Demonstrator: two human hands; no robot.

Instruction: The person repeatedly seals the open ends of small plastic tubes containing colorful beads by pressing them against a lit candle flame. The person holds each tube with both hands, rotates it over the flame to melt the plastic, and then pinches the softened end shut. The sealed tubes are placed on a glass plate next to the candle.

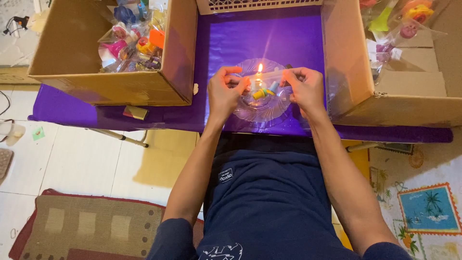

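A lit candle [260, 72] burns in a clear glass dish [262, 110] on a purple-covered table [260, 36]. Both hands hold a small clear plastic bag [265, 86] with colourful toy pieces stretched just in front of the flame. My left hand [225, 90] pinches the bag's left end. Its right end is pinched by my right hand [304, 87]. The bag's top edge lies close to the flame.
A cardboard box [120, 82] with several bagged toys stands to the left. Another cardboard box [380, 96] with bagged toys stands at the right. A white basket [255, 6] sits at the back. A small gold object [135, 112] lies on the table's front left.
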